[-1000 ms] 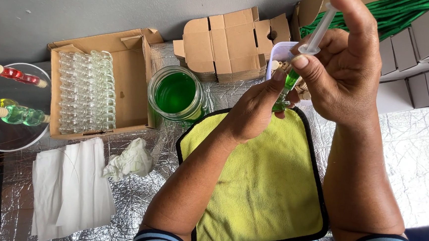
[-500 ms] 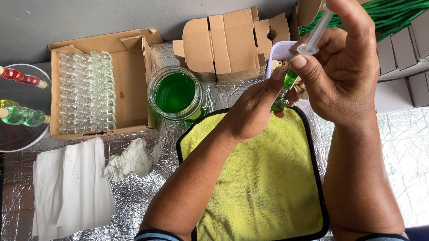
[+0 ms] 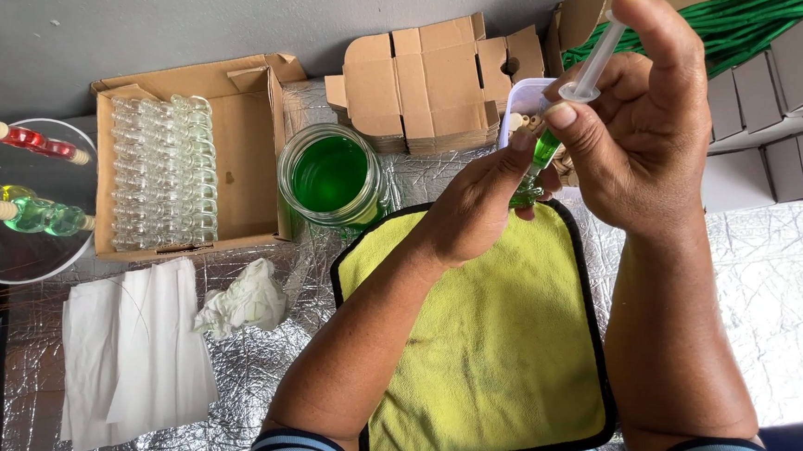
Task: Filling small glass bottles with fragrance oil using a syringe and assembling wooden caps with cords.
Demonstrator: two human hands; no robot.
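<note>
Upper right of the frame, the right hand (image 3: pixel 644 129) grips a light, slippery plastic syringe (image 3: pixel 589 68), thumb on its plunger. The left hand (image 3: pixel 477 198) pinches 1 tiny, likely fragile glass bottle (image 3: pixel 526 194) by its sides above the yellow cloth (image 3: pixel 496 343).

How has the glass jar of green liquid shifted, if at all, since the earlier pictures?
No. The glass jar of green liquid sits in the same spot, beside the brown cardboard box of clear glass vials.

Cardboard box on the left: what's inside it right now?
The cardboard box holds rows of small clear glass bottles lying packed along its left side; the right part shows bare cardboard floor. Whether more bottles lie beneath the top layer cannot be seen.
</note>
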